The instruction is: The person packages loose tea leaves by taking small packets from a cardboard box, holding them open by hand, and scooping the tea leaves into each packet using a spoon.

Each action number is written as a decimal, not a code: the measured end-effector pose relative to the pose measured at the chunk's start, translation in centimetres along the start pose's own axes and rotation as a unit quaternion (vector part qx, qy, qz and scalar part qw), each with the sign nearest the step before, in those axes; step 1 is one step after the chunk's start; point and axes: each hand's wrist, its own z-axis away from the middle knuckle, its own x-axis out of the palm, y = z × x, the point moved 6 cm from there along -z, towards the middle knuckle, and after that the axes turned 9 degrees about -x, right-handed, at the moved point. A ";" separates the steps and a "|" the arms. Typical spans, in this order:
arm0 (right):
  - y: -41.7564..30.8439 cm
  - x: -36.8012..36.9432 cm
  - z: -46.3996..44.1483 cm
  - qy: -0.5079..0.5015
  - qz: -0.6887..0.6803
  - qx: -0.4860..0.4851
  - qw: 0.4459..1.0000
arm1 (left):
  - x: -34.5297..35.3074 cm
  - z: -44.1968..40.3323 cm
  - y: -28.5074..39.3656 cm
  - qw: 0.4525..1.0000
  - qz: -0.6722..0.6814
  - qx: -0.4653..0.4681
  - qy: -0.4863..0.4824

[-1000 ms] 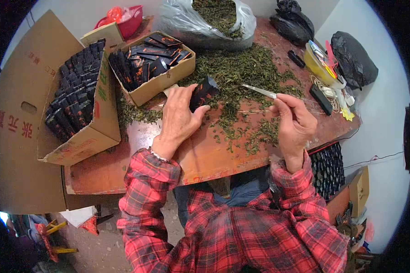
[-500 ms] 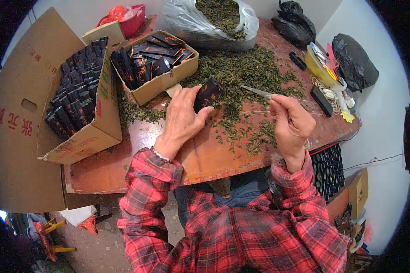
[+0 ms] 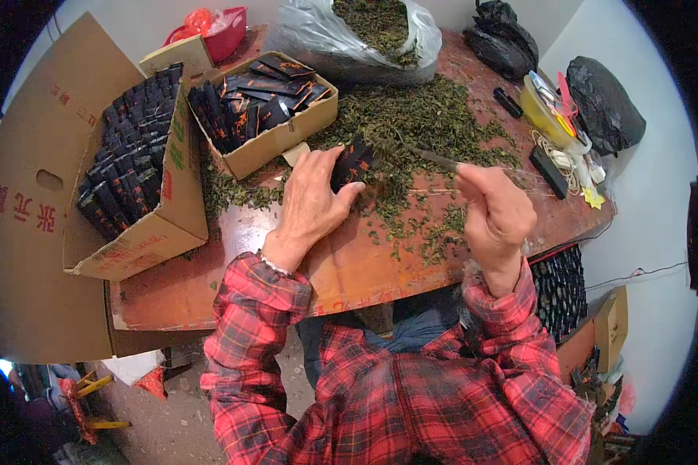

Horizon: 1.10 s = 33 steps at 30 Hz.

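Note:
My left hand is closed round a small black packet with orange print, its thumb and fingers on either side. The packet stands tilted at the near edge of a heap of dried tea leaves. In my right hand, a slim pointed metal tool is pinched between thumb and fingers. Its tip points left over the leaves, toward the packet's top. Whether the tool has one blade or two arms is too blurred to tell. Loose leaves lie scattered between the hands.
On the left, a small carton and a larger cardboard box hold many black packets. A plastic bag of leaves stands at the back. Rightward are a yellow container, cords, a black box and black bags.
The metal tool has tipped and shifted slightly left, its tip nearer the packet. Some leaves now show near the packet's top. My left hand has barely moved.

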 end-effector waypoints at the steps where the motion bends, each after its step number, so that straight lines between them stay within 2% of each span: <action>1: -0.2 0.0 -0.1 -0.005 0.003 -0.013 1.000 | 0.0 0.0 0.0 1.000 0.000 -0.001 -0.001; 4: -0.6 0.0 -0.3 0.008 0.008 -0.058 0.998 | 0.0 0.0 0.0 1.000 0.001 -0.005 -0.004; 16: -0.4 -0.2 -0.1 0.023 0.016 -0.090 0.996 | 0.2 -0.1 -0.2 1.000 0.001 0.000 -0.003; 33: -0.3 -0.3 -0.2 0.028 0.031 -0.090 0.995 | 0.1 -0.1 -0.2 1.000 -0.003 -0.013 -0.016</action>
